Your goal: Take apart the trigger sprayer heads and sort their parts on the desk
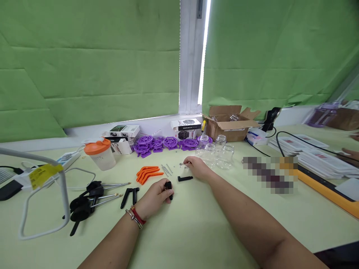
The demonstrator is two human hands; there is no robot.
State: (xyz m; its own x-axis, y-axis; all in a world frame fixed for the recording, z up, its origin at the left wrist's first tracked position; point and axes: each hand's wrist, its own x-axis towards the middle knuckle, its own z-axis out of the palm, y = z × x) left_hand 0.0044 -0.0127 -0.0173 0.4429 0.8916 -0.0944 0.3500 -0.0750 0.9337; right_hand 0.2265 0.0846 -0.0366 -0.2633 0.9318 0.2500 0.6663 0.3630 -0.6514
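My left hand (157,196) is closed around a short black plastic part (168,186) above the table. Over a few small metal springs (186,167), the fingers of my right hand (198,168) come together in a pinch; whether a spring is between the tips is hidden. A black L-shaped piece (185,179) lies just in front of that hand. Between the hands and further back are several metal pins (166,170) and stacked orange bent levers (147,174). Two more black pieces (130,196) rest left of my left hand.
Purple plastic wheels (162,143), glass jars (224,156) and an open cardboard box (232,125) line the back. Black assemblies with metal rods (86,203), an orange-lidded cup (100,153) and a white wire frame (66,201) stand left. Paper stacks (316,157) lie right, near another person's hand (350,154).
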